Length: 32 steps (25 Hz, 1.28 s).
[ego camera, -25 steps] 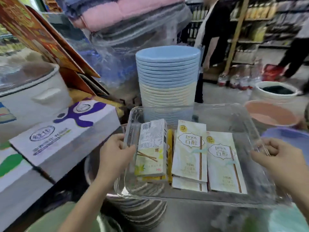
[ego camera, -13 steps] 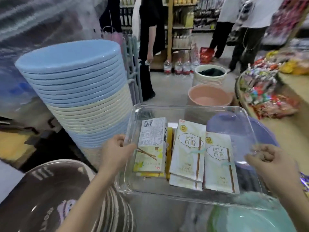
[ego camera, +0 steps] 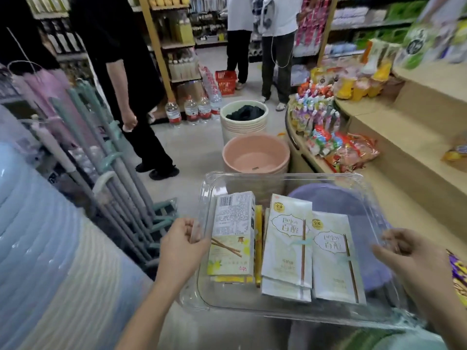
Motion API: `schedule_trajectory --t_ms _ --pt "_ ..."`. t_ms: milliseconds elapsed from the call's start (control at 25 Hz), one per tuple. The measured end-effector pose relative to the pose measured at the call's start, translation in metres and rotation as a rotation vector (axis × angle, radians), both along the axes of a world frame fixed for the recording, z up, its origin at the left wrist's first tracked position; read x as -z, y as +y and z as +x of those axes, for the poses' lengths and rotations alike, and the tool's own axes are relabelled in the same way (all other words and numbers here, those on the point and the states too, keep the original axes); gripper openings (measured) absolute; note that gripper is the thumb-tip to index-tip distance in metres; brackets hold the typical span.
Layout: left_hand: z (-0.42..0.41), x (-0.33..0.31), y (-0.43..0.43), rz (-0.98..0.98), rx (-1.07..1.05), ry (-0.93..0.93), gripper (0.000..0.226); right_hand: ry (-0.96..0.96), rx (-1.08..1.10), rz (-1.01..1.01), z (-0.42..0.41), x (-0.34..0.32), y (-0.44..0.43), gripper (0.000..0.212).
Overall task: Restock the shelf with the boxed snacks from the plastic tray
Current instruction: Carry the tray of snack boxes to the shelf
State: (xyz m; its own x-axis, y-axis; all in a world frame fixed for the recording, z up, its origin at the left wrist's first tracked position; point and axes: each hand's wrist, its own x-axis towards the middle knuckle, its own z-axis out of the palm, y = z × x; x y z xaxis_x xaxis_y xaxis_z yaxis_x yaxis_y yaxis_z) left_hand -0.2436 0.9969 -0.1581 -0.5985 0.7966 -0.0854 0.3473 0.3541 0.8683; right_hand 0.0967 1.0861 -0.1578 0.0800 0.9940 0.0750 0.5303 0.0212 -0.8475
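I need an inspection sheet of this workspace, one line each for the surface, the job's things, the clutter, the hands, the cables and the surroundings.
Surface: tiered wooden shelf at right, partly filled with snack packets.
Job's things: clear plastic tray held in the air; boxed snacks lie flat inside, one barcode side up.
Clutter: pink basin, cream buckets, water bottles on the floor.
Hands: left hand grips the tray's left rim; right hand grips its right rim.
Cables: thin white cord hangs beside a standing person.
Surroundings: shop aisle, standing people, red basket.
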Motion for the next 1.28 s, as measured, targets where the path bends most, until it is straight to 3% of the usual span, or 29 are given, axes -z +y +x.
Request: schedule_trajectory --t_ms 480,720,1280 --pt "0.0 0.012 0.285 -0.083 0.322 0.0 0.014 -0.016 0.383 -0.019 0.009 0.014 0.157 0.013" --pt "-0.002 0.016 0.4 -0.073 0.508 -0.034 0.022 0.015 0.544 -0.076 0.006 0.018 0.223 0.014" --pt "-0.032 0.036 0.637 -0.108 0.964 0.042 0.028 -0.043 0.964 -0.098 -0.096 0.037 0.332 0.017"
